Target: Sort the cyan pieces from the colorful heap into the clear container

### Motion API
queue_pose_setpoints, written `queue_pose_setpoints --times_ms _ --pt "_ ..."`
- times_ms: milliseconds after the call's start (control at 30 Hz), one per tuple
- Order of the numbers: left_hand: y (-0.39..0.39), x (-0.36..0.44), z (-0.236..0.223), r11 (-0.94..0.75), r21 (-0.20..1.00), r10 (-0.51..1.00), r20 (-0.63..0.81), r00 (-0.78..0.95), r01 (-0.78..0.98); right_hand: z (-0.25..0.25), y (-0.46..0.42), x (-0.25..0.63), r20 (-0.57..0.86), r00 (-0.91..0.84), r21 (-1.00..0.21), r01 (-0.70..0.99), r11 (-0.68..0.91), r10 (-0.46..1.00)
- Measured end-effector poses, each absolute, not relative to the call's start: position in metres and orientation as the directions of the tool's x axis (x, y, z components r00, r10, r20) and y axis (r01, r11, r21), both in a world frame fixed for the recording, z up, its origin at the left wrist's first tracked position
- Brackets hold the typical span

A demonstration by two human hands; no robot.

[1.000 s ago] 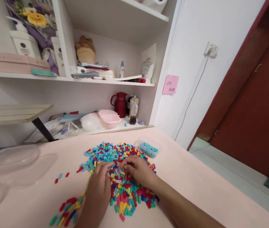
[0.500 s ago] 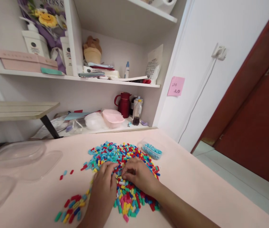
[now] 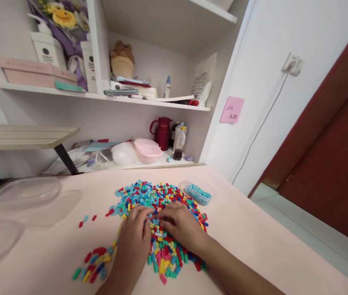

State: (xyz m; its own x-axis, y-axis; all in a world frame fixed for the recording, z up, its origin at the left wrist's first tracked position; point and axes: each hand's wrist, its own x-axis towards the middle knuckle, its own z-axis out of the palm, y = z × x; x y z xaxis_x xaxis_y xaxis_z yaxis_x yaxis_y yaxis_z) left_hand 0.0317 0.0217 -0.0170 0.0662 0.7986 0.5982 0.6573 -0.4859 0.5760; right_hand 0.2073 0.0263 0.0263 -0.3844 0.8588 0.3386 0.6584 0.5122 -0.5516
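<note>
A broad pile of small plastic building bricks [image 3: 163, 246] in blue, red, yellow, green and pink is spread on the pale pink tabletop [image 3: 247, 250]. My left hand [image 3: 137, 231] rests at the pile's left side, its fingers bent loosely with the thumb apart. Opposite it, my right hand [image 3: 181, 225] reaches into the middle of the pile, with a gap between thumb and fingers. The fingertips of both hands are close together among the bricks, and I see no brick held in either. Behind the right hand stands a clear plastic container [image 3: 198, 193] holding light blue bricks.
A smaller group of mixed bricks [image 3: 93, 264] lies left of my left forearm. Clear plastic lids [image 3: 54, 209] are at the far left. Behind the table, a shelf holds a pink box [image 3: 148, 150], a red jug [image 3: 162, 133] and a bottle [image 3: 179, 143].
The camera view has shifted, so the scene sits farther right. My right thumb and fingers have parted from a closer pinch. My left hand stays about where it was by the pile.
</note>
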Motion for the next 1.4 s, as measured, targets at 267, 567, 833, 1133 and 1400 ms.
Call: queue_pose_setpoints --times_ms 267,567,833,1133,1400 --pt "0.019 0.031 -0.002 -0.471 0.559 0.809 0.581 0.083 0.683 0.029 0.026 0.207 0.338 -0.360 -0.601 0.629 0.494 0.869" --pt "0.019 0.031 -0.002 -0.476 0.545 0.809 0.580 0.101 0.690 0.027 0.026 0.207 0.338 -0.377 -0.607 0.613 0.506 0.862" --pt "0.019 0.031 0.001 -0.488 0.532 0.805 0.580 0.122 0.692 0.030 0.026 0.207 0.337 -0.378 -0.612 0.608 0.506 0.862" --pt "0.021 0.030 -0.003 -0.520 0.518 0.778 0.616 0.126 0.679 0.033 0.029 0.209 0.318 -0.207 -0.825 0.420 0.378 0.925" --pt "0.019 0.030 0.000 -0.618 0.387 0.652 0.739 0.172 0.684 0.039 0.024 0.205 0.318 -0.219 -0.863 0.336 0.377 0.923"
